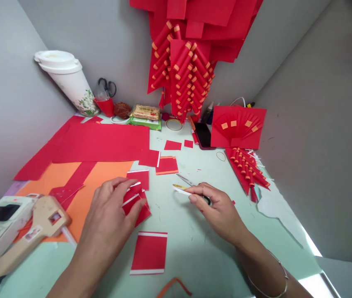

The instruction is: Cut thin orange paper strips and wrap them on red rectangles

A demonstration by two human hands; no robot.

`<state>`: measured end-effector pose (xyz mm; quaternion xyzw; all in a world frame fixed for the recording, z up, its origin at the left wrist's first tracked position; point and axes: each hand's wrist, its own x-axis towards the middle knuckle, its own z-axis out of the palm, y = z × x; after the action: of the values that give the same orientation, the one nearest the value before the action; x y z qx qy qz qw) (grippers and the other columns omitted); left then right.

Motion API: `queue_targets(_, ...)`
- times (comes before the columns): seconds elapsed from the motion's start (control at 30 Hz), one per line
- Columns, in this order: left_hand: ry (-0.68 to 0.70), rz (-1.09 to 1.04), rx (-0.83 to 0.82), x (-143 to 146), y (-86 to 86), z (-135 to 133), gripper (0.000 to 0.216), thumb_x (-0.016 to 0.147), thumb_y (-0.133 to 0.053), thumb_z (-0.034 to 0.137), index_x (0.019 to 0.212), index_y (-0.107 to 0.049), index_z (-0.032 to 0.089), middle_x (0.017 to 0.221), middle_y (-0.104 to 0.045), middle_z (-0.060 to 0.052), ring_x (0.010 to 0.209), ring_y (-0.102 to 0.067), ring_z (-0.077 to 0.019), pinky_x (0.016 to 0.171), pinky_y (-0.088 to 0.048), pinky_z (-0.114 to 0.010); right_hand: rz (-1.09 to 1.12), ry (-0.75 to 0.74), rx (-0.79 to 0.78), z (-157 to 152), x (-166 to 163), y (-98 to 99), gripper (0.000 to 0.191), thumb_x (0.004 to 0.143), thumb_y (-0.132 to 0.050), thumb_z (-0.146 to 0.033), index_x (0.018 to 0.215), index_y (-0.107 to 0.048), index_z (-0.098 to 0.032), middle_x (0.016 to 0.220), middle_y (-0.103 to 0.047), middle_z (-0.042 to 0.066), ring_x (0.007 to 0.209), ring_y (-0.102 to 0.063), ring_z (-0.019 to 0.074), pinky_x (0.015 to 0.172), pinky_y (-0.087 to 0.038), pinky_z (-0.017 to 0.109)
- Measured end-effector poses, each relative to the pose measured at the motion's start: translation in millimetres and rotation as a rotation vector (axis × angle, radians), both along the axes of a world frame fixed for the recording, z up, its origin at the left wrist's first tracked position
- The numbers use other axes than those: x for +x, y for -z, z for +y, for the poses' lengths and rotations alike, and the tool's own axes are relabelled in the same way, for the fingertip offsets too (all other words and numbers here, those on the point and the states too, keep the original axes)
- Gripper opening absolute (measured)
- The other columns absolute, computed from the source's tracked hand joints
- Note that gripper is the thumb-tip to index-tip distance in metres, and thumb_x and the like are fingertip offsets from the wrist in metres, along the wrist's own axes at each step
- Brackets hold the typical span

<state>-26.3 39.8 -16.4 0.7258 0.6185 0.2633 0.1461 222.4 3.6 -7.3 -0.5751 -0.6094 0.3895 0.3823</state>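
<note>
Between the thumb and fingers of my left hand (110, 211) are red paper squares (143, 215) with white edge strips, overlapping in a small pile. My fingers partly cover them. My right hand (217, 211) pinches a thin white strip (180, 190) over the table. Scissors (185, 179) lie just behind and under that hand, their handle partly hidden. Nearer to me a single red square (149, 253) lies flat, with a white strip along its top and bottom edges. Beyond the hands is another red square (167, 165) with orange edges.
A glue gun (44, 219) and a power strip (5, 219) sit at left, beside orange paper (107, 174) and a large red sheet (101, 142). At the back stand a white cup (67, 78), a phone (203, 134) and red firecracker decorations (191, 78). An orange strip (174, 282) lies in front.
</note>
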Motion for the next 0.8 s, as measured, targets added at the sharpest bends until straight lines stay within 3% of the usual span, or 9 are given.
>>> queue_targets(0.1, 0.262, 0.075, 0.002, 1.9, -0.5, -20.1, 0.045, 0.083, -0.059, 0.048, 0.121, -0.063, 0.025, 0.121, -0.06, -0.01, 0.114, -0.057, -0.0303, 0.095, -0.048, -0.044, 0.007, 0.008, -0.006, 0.9, -0.4, 1.6, 0.02, 0.092, -0.059, -0.03, 0.104, -0.074, -0.026, 0.089, -0.066, 0.001, 0.083, -0.059, 0.0166, 0.077, -0.044, 0.029)
queue_targets(0.2, 0.523, 0.194, -0.256, 5.3, -1.0, -43.2, 0.048, 0.073, -0.07, 0.029, 0.12, -0.064, 0.033, 0.128, -0.062, -0.006, 0.115, -0.06, -0.0286, 0.094, -0.051, -0.043, 0.005, 0.012, -0.013, 1.4, 0.2, 1.9, 0.019, 0.092, -0.059, -0.029, 0.103, -0.074, -0.027, 0.091, -0.067, 0.0, 0.084, -0.059, 0.0161, 0.077, -0.044, 0.028)
queue_targets(0.3, 0.583, 0.333, -0.408, 10.3, 0.7, -56.4, 0.057, 0.065, -0.07, 0.016, 0.121, -0.066, 0.028, 0.134, -0.06, -0.01, 0.119, -0.058, -0.033, 0.097, -0.05, -0.049, -0.001, 0.012, -0.01, 1.5, 0.5, 1.5, 0.018, 0.091, -0.06, -0.028, 0.101, -0.074, -0.027, 0.09, -0.067, 0.0, 0.084, -0.059, 0.0159, 0.077, -0.044, 0.027)
queue_targets(0.4, 0.568, 0.375, -0.435, 14.8, 0.8, -58.5, 0.055, 0.071, -0.067, 0.015, 0.125, -0.064, 0.025, 0.135, -0.06, -0.012, 0.118, -0.06, -0.0317, 0.098, -0.05, -0.048, -0.003, 0.002, -0.006, 1.3, 0.0, 1.4, 0.018, 0.091, -0.06, -0.027, 0.102, -0.074, -0.028, 0.091, -0.067, 0.0, 0.084, -0.06, 0.0158, 0.077, -0.044, 0.027)
queue_targets(0.6, 0.615, 0.47, -0.296, 15.8, -2.3, -60.8, 0.041, 0.084, -0.055, 0.021, 0.123, -0.067, 0.019, 0.127, -0.067, -0.016, 0.11, -0.066, -0.0331, 0.092, -0.055, -0.048, 0.005, -0.01, -0.002, 0.7, -0.6, 0.7, 0.018, 0.091, -0.06, -0.028, 0.103, -0.074, -0.027, 0.093, -0.068, 0.0, 0.085, -0.06, 0.0162, 0.079, -0.044, 0.028)
queue_targets(0.8, 0.715, 0.542, 0.081, 16.5, -0.3, -61.2, 0.043, 0.081, -0.043, 0.009, 0.114, -0.071, 0.011, 0.115, -0.073, -0.018, 0.1, -0.071, -0.0336, 0.082, -0.06, -0.045, 0.0, -0.013, -0.001, 0.4, -1.2, -0.7, 0.019, 0.091, -0.06, -0.029, 0.103, -0.074, -0.026, 0.094, -0.069, 0.0, 0.083, -0.06, 0.016, 0.079, -0.044, 0.028)
